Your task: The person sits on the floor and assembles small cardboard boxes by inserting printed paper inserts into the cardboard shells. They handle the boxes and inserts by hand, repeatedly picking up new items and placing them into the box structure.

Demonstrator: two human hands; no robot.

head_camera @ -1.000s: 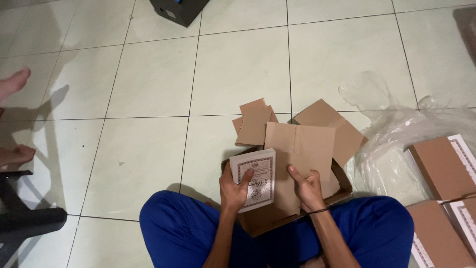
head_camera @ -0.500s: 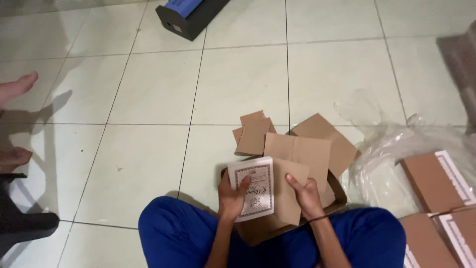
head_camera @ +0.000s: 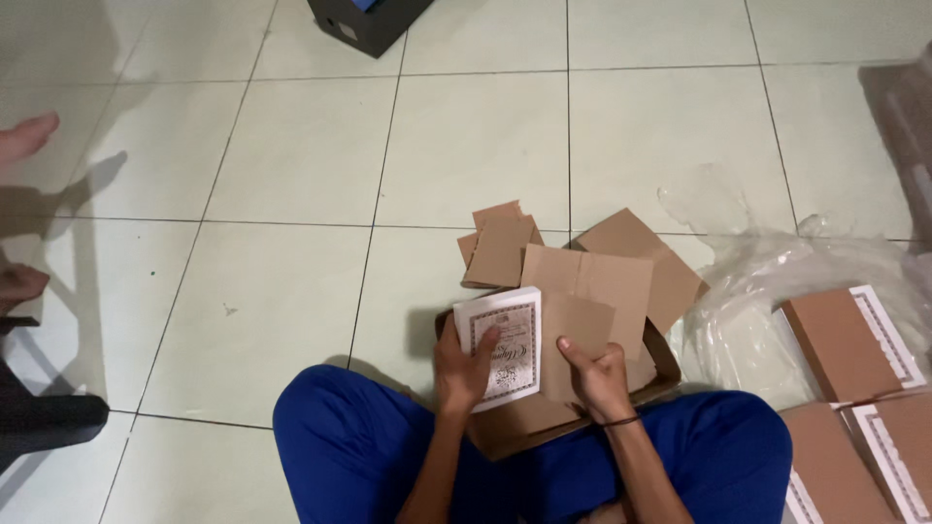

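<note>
I sit cross-legged on a tiled floor in blue trousers. My left hand (head_camera: 464, 367) grips a white book (head_camera: 503, 342) with an ornate dark border on its cover, thumb across the front. My right hand (head_camera: 594, 376) presses on a flat brown cardboard sheet (head_camera: 592, 291) that lies partly wrapped around the book's right side. Both rest on more cardboard (head_camera: 529, 422) over my lap. Loose cardboard flaps (head_camera: 499, 247) lie just beyond.
Crumpled clear plastic wrap (head_camera: 777, 281) lies at the right, beside several brown-wrapped books with white bordered edges (head_camera: 847, 342). A dark box (head_camera: 364, 21) stands at the top. Another person's feet (head_camera: 24, 136) and a dark shape (head_camera: 44, 417) are at the left edge.
The book has stood up slightly and shifted against the cardboard sheet. My right hand has slid down onto the folded flap, and the view has tilted a little.
</note>
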